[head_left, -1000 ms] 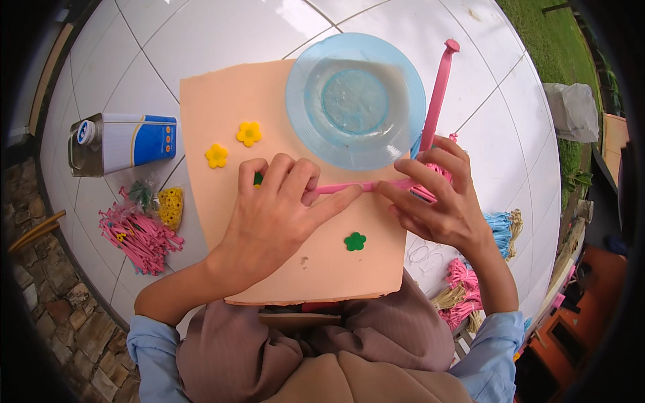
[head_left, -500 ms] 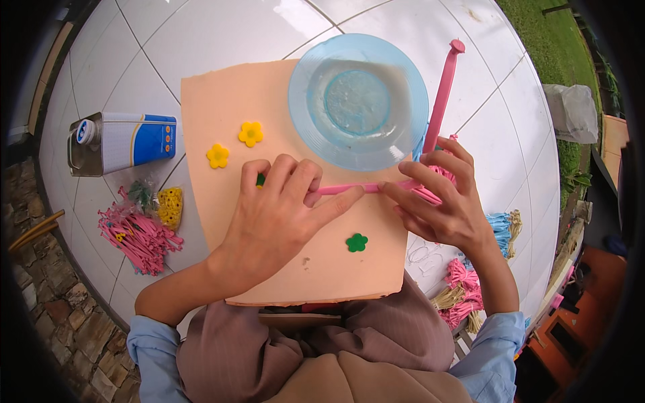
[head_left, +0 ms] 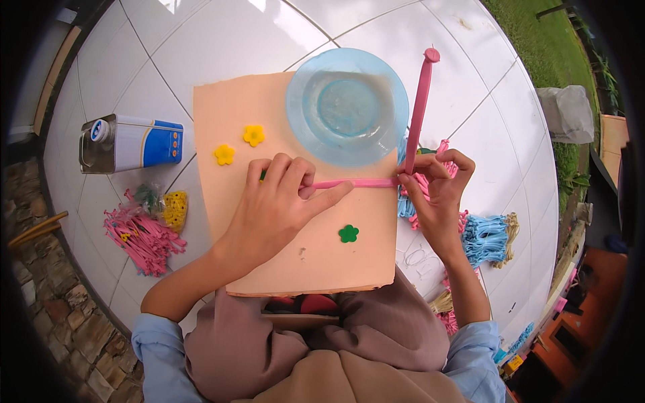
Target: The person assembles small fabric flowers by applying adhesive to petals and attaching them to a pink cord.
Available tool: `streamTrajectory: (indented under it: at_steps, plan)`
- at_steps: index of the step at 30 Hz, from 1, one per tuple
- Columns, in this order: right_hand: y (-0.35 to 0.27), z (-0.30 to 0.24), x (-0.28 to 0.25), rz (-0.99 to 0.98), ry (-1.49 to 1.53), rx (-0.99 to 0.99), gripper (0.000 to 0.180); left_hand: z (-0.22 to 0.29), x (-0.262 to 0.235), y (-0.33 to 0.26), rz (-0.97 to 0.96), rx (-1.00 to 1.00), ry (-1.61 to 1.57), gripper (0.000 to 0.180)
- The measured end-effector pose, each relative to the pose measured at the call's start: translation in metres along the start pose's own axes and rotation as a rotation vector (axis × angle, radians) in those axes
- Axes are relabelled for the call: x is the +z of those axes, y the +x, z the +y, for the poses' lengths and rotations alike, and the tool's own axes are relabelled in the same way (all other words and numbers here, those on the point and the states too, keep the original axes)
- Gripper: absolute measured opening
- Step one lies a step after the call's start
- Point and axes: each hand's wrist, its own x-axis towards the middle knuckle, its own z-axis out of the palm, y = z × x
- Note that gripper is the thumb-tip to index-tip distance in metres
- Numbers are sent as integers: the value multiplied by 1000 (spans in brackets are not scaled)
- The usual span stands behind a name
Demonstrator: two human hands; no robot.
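Pink strip [head_left: 374,182], head view: one length lies L–R across the peach board [head_left: 329,272], axis approx. level, rising v. slightly toward R, btwn the two hands. At the R edge of the board a 2nd pink length runs up and away from the person, leaning a little R, w/ a flat round knob at its far tip. Fingers hide the corner, so can't tell if it's one bent pc. or two meeting.

L grip [head_left: 272,201]: fingers curled, thumb laid along the strip's near side; L end hidden, can't tell how closed. R grip [head_left: 440,191]: thumb + forefinger pinched tight on strip at the corner, other fingers fanned.

Blue plate [head_left: 302,101] sits just beyond the L–R length; green flower [head_left: 349,234] nearer the person; 2 yellow flowers [head_left: 254,135] far L on board.
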Motion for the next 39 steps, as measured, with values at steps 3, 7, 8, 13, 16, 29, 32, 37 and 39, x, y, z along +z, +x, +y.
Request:
streamTrajectory:
  at_steps: [3,7,8,13,16,29,32,37,39]
  plan:
    - [-18,-21,-7,40,0,26,49,8,-8,-5,-52,-14,-260,43]
    - [-42,-64,-31,34,29,-65,51,25,-36,-9,-24,110,-512,40]
    - [-46,-81,-34,15,88,-80,51,28,-45,-8,-2,131,-490,40]
    - [-47,-198,-27,11,220,-235,63,40,-117,-13,897,362,62,52]
    - [-29,-238,-9,-51,261,-190,69,72,-147,4,863,652,428,54]
    - [-56,-189,6,-306,316,-221,61,86,-204,-21,531,131,-118,28]
    - [-92,-211,22,-258,533,-258,68,98,-197,-39,526,-25,-157,22]
    - [-104,-220,27,13,676,-261,64,126,-182,-58,444,-128,-560,15]
    - [-109,-219,30,207,694,-292,52,134,-180,-60,436,-131,-584,16]
